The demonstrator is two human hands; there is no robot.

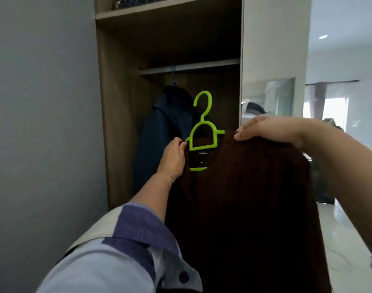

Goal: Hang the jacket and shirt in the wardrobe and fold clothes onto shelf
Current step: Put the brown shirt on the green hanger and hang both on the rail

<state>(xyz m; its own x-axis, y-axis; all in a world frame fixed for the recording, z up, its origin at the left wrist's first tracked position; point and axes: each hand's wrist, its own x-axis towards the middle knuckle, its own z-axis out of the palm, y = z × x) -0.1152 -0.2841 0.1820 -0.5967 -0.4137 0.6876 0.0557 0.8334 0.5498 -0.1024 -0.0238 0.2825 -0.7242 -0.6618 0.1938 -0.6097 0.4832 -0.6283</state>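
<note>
Left hand pinched shirt collar beside hanger, right hand gripped shirt's shoulder, jacket hung far left on rail, room to its right.

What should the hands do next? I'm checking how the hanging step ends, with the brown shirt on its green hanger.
Probably lift the green hanger so its hook goes over the rail: both hands, left and right, hold the brown shirt below it, and the jacket already hangs there.
</note>
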